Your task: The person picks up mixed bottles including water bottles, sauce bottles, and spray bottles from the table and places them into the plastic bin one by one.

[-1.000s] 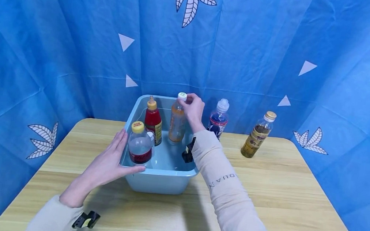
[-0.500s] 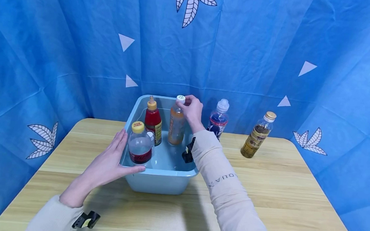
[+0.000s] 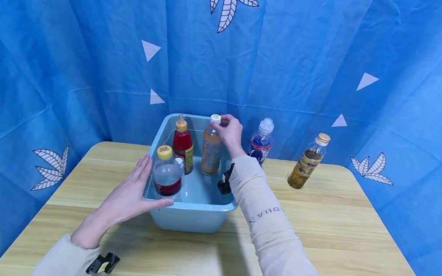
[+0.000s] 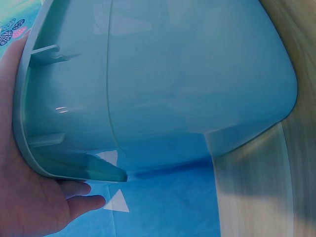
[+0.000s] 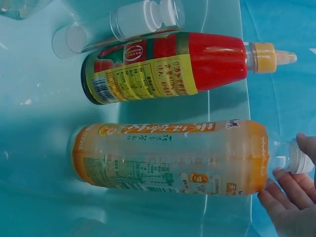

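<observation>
My right hand (image 3: 230,132) pinches the neck and white cap of a clear plastic drink bottle (image 5: 168,157) with an orange label. That bottle (image 3: 211,151) stands upright inside a light blue plastic basin (image 3: 194,218). Fingers straight, my left hand (image 3: 131,191) rests on the basin's near left corner, the thumb lying along the front rim. The left wrist view shows the same hand (image 4: 34,202) against the rim of the basin (image 4: 163,74). Left of the held bottle stands a red sauce bottle (image 3: 183,143) with a yellow nozzle cap.
Also in the basin are a yellow-capped bottle (image 3: 167,173) and a small white-capped container (image 3: 180,162), partly hidden. Right of the basin, on the wooden table (image 3: 338,236), stand a clear-capped blue-labelled bottle (image 3: 262,141) and a gold-capped bottle (image 3: 308,163). Blue curtain (image 3: 303,53) hangs behind.
The right hand has moved slightly down and left with the drink bottle, which now stands lower in the basin. My left hand has kept its place.
</observation>
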Tool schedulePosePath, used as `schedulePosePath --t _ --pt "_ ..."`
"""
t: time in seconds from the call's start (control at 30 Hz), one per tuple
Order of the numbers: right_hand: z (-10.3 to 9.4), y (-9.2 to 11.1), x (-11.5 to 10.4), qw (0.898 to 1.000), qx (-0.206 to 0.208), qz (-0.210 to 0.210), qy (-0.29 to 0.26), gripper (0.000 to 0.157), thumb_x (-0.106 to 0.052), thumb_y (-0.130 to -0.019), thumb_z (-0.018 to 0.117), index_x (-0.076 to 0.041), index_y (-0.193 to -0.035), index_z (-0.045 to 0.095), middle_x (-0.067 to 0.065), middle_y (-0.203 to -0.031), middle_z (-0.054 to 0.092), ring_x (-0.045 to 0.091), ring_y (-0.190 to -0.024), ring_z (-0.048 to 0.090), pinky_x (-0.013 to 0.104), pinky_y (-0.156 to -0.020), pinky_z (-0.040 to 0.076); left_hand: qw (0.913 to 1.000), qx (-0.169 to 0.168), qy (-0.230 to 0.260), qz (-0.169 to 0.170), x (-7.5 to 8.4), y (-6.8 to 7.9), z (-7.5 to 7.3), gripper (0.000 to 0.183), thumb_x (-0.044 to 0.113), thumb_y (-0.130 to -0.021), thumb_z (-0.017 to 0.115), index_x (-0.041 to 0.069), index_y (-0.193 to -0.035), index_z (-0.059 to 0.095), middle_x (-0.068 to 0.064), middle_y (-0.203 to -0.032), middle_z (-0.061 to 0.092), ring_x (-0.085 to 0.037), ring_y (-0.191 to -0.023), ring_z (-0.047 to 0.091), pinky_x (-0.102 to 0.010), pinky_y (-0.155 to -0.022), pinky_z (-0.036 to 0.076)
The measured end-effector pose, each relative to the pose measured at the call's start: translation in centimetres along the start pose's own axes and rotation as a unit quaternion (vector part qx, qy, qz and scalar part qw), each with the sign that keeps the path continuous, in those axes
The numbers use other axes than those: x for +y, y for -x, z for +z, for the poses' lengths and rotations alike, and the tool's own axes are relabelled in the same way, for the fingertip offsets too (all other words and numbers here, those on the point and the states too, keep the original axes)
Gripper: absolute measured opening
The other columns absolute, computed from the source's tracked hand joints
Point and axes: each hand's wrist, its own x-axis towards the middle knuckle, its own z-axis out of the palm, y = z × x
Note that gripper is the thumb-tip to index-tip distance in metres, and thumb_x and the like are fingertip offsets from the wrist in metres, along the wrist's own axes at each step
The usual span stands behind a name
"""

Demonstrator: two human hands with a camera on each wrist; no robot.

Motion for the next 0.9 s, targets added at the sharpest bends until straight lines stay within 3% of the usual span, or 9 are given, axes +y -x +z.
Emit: schedulePosePath --t 0.5,0.9 --pt "-0.18 0.47 -0.45 0.999 -0.035 0.017 -0.015 0.041 -0.028 -0.079 0.068 -0.007 -0.112 0.055 0.006 -0.108 0.058 0.018 -0.098 0.053 0.035 -0.085 0.045 1.0 0.0 0.0 -0.001 -0.12 0.01 0.01 0.12 0.074 -0.061 0.055 0.008 -0.142 -0.004 -0.014 -0.147 -0.006 -0.036 -0.132 0.002 -0.062 -0.09 0.027" --pt "-0.25 0.35 -0.92 1.0 -0.023 -0.02 -0.007 0.056 -0.039 -0.077 0.066 -0.009 -0.122 0.05 0.005 -0.123 0.05 0.02 -0.112 0.046 0.036 -0.09 0.042 1.0 0.003 -0.004 -0.006 0.0 0.03 -0.15 0.119 0.073 -0.062 0.056 0.008 -0.142 -0.003 -0.014 -0.147 -0.005 -0.037 -0.132 0.003 -0.063 -0.089 0.028"
